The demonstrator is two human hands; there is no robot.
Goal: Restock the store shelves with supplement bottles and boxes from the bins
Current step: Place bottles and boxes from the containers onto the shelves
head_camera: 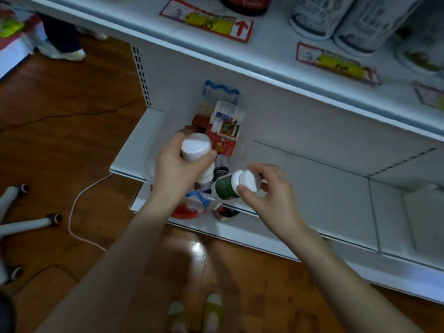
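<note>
— What has the left hand (175, 169) got?
— Its grip is curled round a white-capped bottle (195, 147), held just above the clear bin (219, 92).
— And the right hand (272, 198)?
— Thumb and fingers pinch the cap end of a green-labelled bottle (225, 187), tilted over the bin's near edge. Other bottles and boxes (227, 129) lie inside the bin.

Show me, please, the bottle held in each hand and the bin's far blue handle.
white bottle (195, 146): head view, its cap.
green-labelled bottle (225, 187): head view, green label.
far blue handle (222, 87): head view, wavy bar.
</note>
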